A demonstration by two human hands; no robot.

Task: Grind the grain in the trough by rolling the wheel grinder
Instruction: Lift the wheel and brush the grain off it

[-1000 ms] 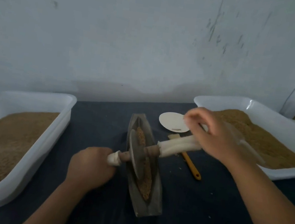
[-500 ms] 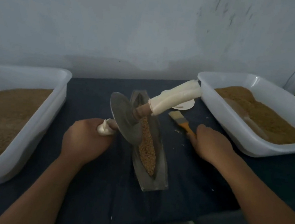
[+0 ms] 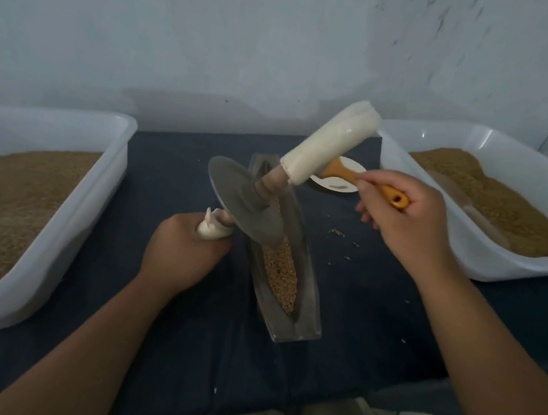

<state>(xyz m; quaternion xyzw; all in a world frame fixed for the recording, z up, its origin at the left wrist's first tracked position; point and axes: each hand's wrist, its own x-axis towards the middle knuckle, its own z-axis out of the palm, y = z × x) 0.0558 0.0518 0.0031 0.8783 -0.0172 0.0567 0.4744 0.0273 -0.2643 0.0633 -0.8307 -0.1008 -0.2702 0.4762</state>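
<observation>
Since half a second ago the right hand (image 3: pixel 408 227) has come up off the surface (image 3: pixel 174 167) with the brush (image 3: pixel 390 193), its fingers curled round the orange handle, the end of which pokes out past the knuckles. The bristle end is hidden behind the grinder's raised handle. The left hand (image 3: pixel 180 254) is clamped on the white-wrapped near handle of the wheel grinder (image 3: pixel 246 200), as it was before. The grinder is tilted steeply, its other white-wrapped handle pointing up and to the right, with nothing holding it. The metal disc leans over the left rim of the trough (image 3: pixel 306 301); whether its lower edge touches the rim I cannot tell. The trough lies lengthwise on the dark cloth between the two hands, with grain (image 3: pixel 280 270) lying along its groove from the disc down toward the near end. A few loose grains are scattered on the cloth to its right. A small white dish (image 3: pixel 335 185) sits just beyond the trough. The left tub (image 3: pixel 93 206) and the right tub (image 3: pixel 499 269), both white, flank it, each holding brown grain.
</observation>
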